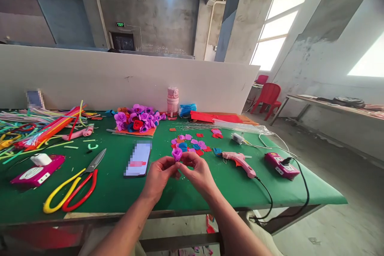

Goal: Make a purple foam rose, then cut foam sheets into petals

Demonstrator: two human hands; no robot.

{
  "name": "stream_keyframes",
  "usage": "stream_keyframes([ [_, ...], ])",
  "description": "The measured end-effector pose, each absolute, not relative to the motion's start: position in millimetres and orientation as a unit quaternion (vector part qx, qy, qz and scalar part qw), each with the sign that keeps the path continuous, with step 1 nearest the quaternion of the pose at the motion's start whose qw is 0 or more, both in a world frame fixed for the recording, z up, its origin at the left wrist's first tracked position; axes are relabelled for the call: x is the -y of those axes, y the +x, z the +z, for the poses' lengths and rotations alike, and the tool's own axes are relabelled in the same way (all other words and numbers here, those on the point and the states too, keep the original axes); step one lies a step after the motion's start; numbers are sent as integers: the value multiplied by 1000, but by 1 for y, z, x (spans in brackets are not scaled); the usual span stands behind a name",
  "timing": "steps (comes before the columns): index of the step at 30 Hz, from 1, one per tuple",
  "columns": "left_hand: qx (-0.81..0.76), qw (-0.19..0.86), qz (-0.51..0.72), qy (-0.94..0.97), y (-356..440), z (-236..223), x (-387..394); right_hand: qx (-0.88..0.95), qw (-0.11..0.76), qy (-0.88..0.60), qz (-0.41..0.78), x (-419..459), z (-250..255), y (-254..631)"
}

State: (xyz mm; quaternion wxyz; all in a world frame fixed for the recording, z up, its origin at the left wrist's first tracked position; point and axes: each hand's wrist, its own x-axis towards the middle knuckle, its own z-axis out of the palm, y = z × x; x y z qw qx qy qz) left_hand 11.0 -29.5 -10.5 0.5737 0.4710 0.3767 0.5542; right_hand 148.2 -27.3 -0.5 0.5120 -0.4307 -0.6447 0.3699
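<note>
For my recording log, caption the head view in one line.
Left hand and right hand hold a small purple cupped flower above a green-topped table scattered with loose multicoloured petals.

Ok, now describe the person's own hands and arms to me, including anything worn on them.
The left hand and right hand are gloveless. No sleeve, watch or bracelet shows on either forearm, and no rings are visible.
</note>
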Motion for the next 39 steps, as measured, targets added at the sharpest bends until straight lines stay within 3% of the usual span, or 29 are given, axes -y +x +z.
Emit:
stream_keyframes([
  [3,-386,555,555,485,9,-9,30,671,489,-414,372,26,2,153],
  [7,-401,542,566,475,3,-6,28,659,443,-377,477,26,9,165],
  [14,-382,596,550,444,-1,-7,27,512,506,-413,558,28,13,174],
  [19,-364,658,523,402,1,-7,27,429,496,-368,659,27,5,170],
  [26,-330,711,485,387,2,-6,30,471,563,-421,533,28,8,166],
  [39,-308,732,451,408,4,-10,34,488,528,-412,560,28,3,156],
])
